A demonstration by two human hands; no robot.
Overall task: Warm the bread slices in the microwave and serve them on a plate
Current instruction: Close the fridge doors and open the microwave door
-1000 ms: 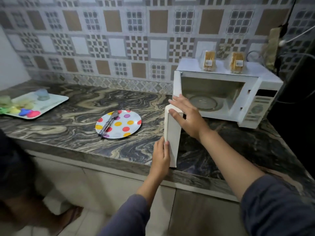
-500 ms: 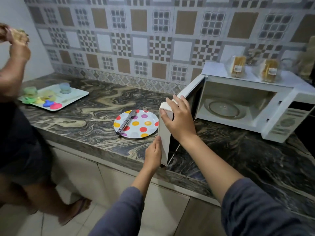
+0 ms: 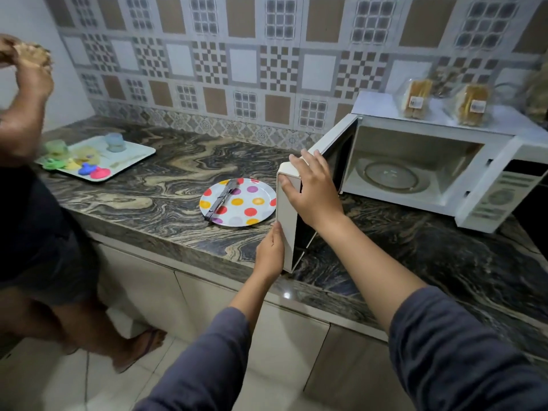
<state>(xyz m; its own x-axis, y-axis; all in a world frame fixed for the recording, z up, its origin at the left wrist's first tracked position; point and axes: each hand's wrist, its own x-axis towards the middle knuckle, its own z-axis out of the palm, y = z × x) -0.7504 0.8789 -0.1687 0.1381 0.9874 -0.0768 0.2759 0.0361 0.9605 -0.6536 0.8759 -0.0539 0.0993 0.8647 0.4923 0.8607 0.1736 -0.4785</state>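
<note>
A white microwave (image 3: 501,188) stands on the marble counter with its door (image 3: 285,232) swung wide open. Its glass turntable (image 3: 391,176) lies bare inside. My right hand (image 3: 314,191) grips the top corner of the door's free edge, fingers curled over it. My left hand (image 3: 269,253) rests with straight fingers against the door's lower outer face. Two clear bags of bread slices (image 3: 415,97) (image 3: 471,105) sit on top of the microwave. A polka-dot plate (image 3: 252,210) with metal tongs (image 3: 221,200) on it lies left of the door.
A white tray (image 3: 130,157) with coloured cups and moulds sits at the counter's far left. Another person (image 3: 32,203) stands at the left, hands raised holding something. The counter edge (image 3: 184,244) runs below the plate; cabinet fronts and tiled floor lie beneath.
The view has swung left and the door has opened wider, now standing nearly side-on to me. Both hands stay on the door. The other person has come into view at the left.
</note>
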